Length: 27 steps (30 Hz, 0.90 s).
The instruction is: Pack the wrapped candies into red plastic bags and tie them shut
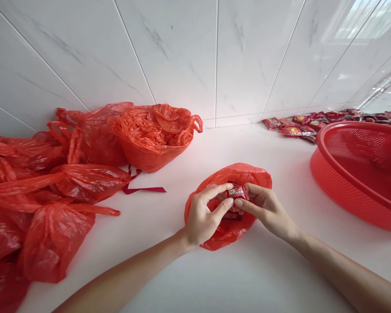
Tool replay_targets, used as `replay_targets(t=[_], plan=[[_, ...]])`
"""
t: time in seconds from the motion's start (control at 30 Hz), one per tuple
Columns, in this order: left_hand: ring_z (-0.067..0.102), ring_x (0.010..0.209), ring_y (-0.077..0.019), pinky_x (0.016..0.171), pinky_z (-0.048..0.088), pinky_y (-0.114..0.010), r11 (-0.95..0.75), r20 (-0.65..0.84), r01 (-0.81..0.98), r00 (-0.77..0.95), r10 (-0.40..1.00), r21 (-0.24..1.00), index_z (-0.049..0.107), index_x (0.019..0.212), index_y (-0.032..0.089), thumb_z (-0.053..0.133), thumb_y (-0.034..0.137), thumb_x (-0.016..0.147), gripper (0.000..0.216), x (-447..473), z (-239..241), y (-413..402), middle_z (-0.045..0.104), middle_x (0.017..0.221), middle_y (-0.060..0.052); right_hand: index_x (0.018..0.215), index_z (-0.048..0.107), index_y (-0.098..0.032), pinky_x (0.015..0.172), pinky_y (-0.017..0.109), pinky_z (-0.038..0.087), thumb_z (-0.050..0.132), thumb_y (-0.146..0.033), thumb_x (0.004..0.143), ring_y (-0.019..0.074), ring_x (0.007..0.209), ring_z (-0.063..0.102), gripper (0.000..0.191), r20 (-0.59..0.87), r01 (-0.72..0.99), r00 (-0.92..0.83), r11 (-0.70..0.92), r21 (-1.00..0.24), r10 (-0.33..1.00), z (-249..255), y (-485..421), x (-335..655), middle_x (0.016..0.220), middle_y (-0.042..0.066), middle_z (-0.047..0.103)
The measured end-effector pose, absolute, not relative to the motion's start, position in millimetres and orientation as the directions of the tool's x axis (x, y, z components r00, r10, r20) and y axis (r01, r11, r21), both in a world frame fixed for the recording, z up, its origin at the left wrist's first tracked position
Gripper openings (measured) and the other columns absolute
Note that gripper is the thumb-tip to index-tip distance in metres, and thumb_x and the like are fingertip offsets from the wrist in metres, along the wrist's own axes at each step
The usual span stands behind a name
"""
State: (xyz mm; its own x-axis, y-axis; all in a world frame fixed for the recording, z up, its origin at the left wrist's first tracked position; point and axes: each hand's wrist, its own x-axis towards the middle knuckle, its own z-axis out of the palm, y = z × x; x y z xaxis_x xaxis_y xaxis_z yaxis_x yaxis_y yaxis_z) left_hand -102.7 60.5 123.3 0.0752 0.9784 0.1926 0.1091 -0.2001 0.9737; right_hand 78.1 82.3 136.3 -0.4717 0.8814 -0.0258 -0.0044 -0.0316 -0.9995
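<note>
A small red plastic bag point(234, 174) lies open on the white counter in front of me. My left hand point(203, 215) grips the bag's near rim with thumb and fingers closed on the plastic. My right hand point(263, 208) pinches a small red wrapped candy packet point(237, 190) over the bag's mouth. Both hands touch at the fingertips around the packet. More dark red packets show inside the bag, under my fingers.
A heap of red plastic bags point(45, 191) fills the left side, with an open bag of bags point(153, 134) behind. A red mesh basket point(361, 174) stands at right. Loose red candy packets point(313, 122) lie along the tiled wall. A red ribbon point(143, 189) lies nearby.
</note>
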Motion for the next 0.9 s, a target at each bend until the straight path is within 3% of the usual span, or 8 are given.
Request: replay_targets(t=[0.9], plan=[[0.071,0.106,-0.0214,0.095,0.057,-0.032,-0.259,0.229,0.244,0.147,0.962,0.935,0.073,0.113,0.021,0.064,0.027,0.092,0.024,-109.6,129.0,65.0,0.076,0.112,-0.005,0.08,0.059,-0.019,0.064,0.027,0.045,0.07,-0.05,0.087,0.0142,0.07,0.051,0.034,0.011,0.017,-0.464,0.021,-1.0,0.886,134.5,81.5,77.4,0.075,0.0,0.056]])
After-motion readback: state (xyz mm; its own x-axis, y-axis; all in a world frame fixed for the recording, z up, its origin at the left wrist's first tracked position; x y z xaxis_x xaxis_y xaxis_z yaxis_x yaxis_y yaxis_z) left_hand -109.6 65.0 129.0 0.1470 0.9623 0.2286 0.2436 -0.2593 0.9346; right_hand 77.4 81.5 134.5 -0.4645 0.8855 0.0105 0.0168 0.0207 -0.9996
